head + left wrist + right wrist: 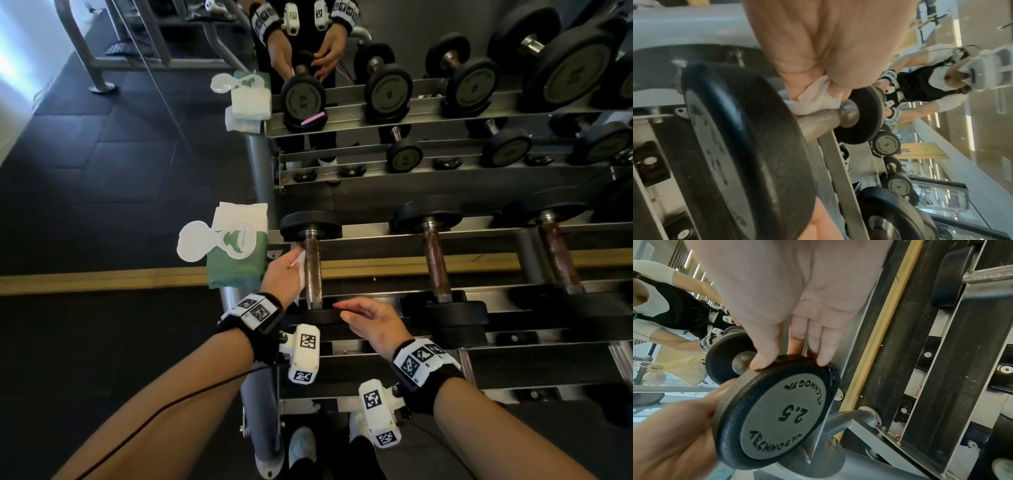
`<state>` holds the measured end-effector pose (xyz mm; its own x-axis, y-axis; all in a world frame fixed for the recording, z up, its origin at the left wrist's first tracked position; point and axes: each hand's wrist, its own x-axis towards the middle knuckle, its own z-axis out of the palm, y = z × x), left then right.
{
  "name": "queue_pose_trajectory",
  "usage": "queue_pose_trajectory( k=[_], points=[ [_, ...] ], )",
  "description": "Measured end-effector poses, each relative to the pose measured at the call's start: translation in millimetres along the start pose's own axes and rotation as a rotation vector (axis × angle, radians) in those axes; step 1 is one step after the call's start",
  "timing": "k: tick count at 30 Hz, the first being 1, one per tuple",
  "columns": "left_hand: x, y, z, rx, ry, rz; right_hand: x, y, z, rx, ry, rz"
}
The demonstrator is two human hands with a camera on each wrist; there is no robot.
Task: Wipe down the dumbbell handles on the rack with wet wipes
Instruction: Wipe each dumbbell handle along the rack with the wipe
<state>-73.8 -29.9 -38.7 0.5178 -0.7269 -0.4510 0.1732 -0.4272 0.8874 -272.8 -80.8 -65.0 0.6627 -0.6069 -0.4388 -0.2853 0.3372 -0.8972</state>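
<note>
The dumbbell point(313, 270) being worked on sits at the left end of the rack point(479, 255), top tier, first in the row, its near plate point(777, 410) stamped 2.5. The left hand point(282, 274) holds a white wipe point(301, 274) bunched against the left side of the handle point(312, 270); in the left wrist view the fingers are curled over the wipe point(813, 97) and press it onto the bar. The right hand point(373, 325) rests on the near plate's rim, fingers fairly straight and slightly apart, thumb tip and fingertips point(823, 360) on the edge, not wrapped round anything.

Handling, as a judgement: a light dumbbell, rigid metal with rubbery plates. The round plates probably let it roll in its cradle, so steadying the near plate while the other hand rubs makes sense. The handle looks rough and brownish, so it may drag and snag the wipe. The wipe is soft, limp and damp, so it is best bunched in the palm and wrapped round the bar. The green wipe pack point(236, 257), flap open, lies on the rack's left edge just beside the dumbbell.

Hard to make out: the underside of the handle and how far the wipe wraps round it are hidden. The near plate is mostly covered by the right hand in the head view. The left thumb is not clearly seen. The left wrist view is blurred. A mirror behind the rack doubles everything, and the figure in it is a reflection.
</note>
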Motion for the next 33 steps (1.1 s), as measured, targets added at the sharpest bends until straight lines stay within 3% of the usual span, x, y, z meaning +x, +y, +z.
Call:
queue_pose_trajectory(
  k=[4,9,11,18,20,26,31,33],
  points=[
    [-8.8,-12.3,2.4,0.123,-0.005,0.032,1.7,2.9,-1.6,-0.001,-0.015,-0.008],
    [-22.5,-18.0,-16.4,0.264,-0.135,0.007,0.6,3.4,-1.4,0.000,-0.023,-0.023],
    [-18.3,-12.8,-21.8,0.242,-0.146,-0.015,0.9,3.3,-1.3,-0.005,-0.017,-0.020],
    [3.6,7.8,-0.4,-0.098,0.016,-0.008,3.5,5.3,-1.7,-0.024,-0.009,-0.004],
    [2.8,4.7,2.7,-0.150,-0.011,0.006,3.5,4.6,-2.2,-0.032,-0.011,-0.006],
    [-11.4,-10.2,-15.8,0.058,-0.175,-0.046,-1.9,-1.0,-0.5,0.017,-0.004,0.006],
    [1.3,1.8,-19.3,0.143,-0.074,-0.011,-3.4,-7.4,0.3,0.024,-0.006,0.025],
    [6.6,9.7,-12.8,-0.020,-0.013,-0.002,-4.0,-8.7,0.8,0.034,-0.008,0.027]
  ],
)
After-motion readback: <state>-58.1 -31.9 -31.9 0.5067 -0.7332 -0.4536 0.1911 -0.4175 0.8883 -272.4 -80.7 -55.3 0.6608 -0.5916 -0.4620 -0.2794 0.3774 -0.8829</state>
